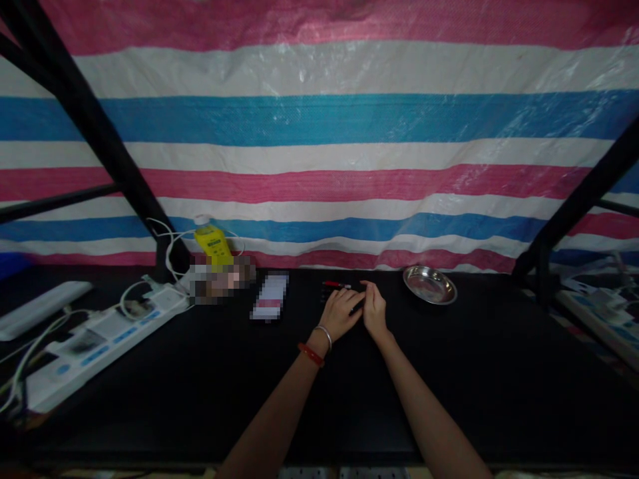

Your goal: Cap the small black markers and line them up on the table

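Note:
My left hand is above the table, fingers and thumb curved around a slim dark object that looks like a black pen; much of it is hidden. Close against its fingertips, my right hand stands on edge with its fingers stretched out and its palm turned left. Just beyond the left hand lies a red pen. Several dark pens show beside it, partly covered by the left hand. A silver bangle and a red bangle are on the left wrist.
A round steel dish sits to the right on the black table. At left are a phone, a yellow bottle, a white power strip with cables, and a blurred-out item. Black frame legs and a striped sheet stand behind.

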Tool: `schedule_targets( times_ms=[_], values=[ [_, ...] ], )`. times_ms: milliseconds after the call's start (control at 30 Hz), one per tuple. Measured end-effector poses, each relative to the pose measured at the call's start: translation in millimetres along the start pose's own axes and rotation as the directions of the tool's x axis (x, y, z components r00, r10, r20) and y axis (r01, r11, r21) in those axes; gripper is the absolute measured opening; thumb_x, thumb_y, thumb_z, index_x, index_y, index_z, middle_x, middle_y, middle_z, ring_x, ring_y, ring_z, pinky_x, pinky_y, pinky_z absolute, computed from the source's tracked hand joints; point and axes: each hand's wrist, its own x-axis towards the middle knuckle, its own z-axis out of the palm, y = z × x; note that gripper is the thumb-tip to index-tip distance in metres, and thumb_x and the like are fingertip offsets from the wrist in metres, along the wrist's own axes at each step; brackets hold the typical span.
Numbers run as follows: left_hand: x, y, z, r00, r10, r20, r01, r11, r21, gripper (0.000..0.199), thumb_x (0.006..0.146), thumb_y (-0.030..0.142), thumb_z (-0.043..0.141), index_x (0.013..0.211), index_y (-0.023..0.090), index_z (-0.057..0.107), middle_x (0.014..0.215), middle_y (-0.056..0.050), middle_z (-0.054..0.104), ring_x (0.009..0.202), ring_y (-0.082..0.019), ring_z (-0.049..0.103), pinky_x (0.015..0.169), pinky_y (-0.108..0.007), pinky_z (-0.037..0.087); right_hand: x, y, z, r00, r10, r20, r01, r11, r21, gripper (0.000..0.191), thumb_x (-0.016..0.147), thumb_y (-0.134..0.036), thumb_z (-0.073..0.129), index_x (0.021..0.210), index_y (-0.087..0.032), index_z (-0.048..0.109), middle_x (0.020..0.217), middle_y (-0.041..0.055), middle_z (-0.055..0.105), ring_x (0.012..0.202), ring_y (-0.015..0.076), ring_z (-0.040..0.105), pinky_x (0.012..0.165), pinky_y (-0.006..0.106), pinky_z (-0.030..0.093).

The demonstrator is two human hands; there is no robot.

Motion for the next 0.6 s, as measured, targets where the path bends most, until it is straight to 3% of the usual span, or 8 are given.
schedule_targets(
  times_ms=[233, 433, 600],
  values=[
    [-0.2, -2.1, 4.6, 0.999, 0.030, 0.020, -0.030, 1.000, 0.005, 0.015, 0.086, 0.019, 0.048, 0.094, 0.022, 0.061, 0.096, -0.003, 0.064, 0.092, -0.018, 0.054, 0.081, -0.033, 0.038, 2.3, 3.5, -5.7, 0.990, -0.013, 0.140, 0.025, 0.996, -0.083, 0.035, 0.087, -0.045, 0.035, 0.096, -0.025, 0.063, 0.084, 0.0033, 0.066, 0.079, 0.0181, 0.059, 0.075, 0.029, 0.042],
    [1.4, 2.6, 2.2, 0.998, 0.022, 0.050, -0.021, 1.000, -0.015, 0.013, 0.086, 0.018, 0.047, 0.089, 0.021, 0.060, 0.091, -0.002, 0.064, 0.091, -0.017, 0.053, 0.079, -0.032, 0.038, 7.1, 10.6, -3.9, 0.996, 0.029, 0.080, -0.022, 0.996, -0.087, 0.044, 0.084, -0.054, 0.036, 0.081, -0.022, 0.067, 0.078, 0.0046, 0.067, 0.074, 0.0189, 0.059, 0.072, 0.029, 0.042],
    [2.1, 3.6, 0.2, 1.000, -0.023, 0.014, 0.024, 0.999, -0.041, 0.015, 0.089, 0.025, 0.046, 0.087, 0.021, 0.060, 0.087, -0.001, 0.064, 0.087, -0.016, 0.054, 0.079, -0.031, 0.037, 12.7, 9.4, -11.7, 0.995, 0.098, -0.011, -0.097, 0.946, -0.309, 0.048, 0.085, -0.055, 0.032, 0.079, -0.021, 0.066, 0.069, 0.0049, 0.065, 0.067, 0.0196, 0.058, 0.065, 0.029, 0.040]
  ],
)
